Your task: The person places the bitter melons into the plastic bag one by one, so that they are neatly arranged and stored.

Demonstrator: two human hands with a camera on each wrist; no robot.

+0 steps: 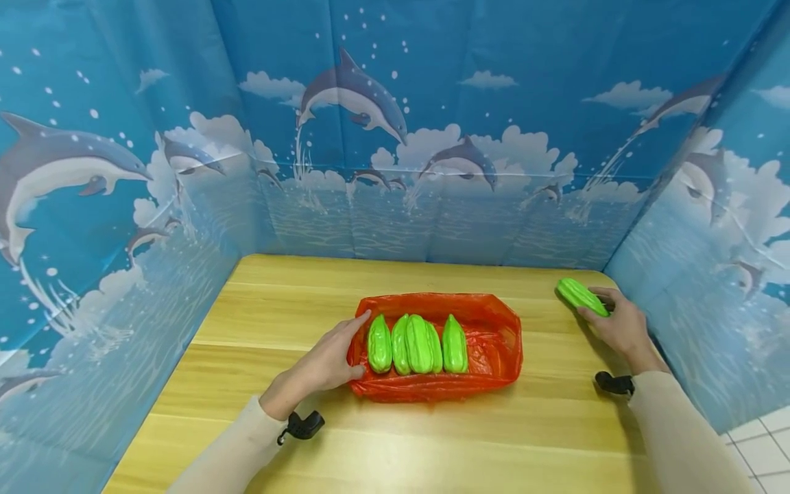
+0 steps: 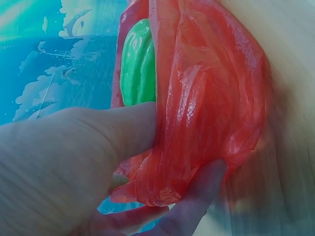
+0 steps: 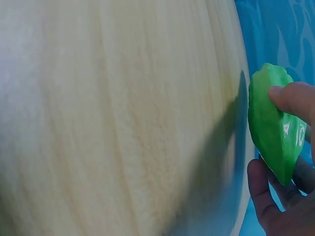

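An open red plastic bag (image 1: pixel 494 353) lies spread on the table like a shallow tray. Several glossy, ridged green bitter melons (image 1: pixel 420 343) lie side by side in its left and middle part, with bare red plastic at the right end. At the bag's left end my left hand (image 1: pixel 327 357) pinches the rim, thumb over the edge and fingers along the outside in the left wrist view. Far to the right, my right hand (image 1: pixel 623 329) grips another bitter melon (image 3: pixel 273 123) between thumb and fingers, close over the table's back right corner.
The light wooden table (image 1: pixel 278 288) is enclosed at the back and sides by a blue dolphin-print curtain (image 1: pixel 432 219). A black device (image 1: pixel 302 425) is strapped to the left wrist and another (image 1: pixel 614 383) to the right. White floor tiles (image 1: pixel 765 453) show at lower right.
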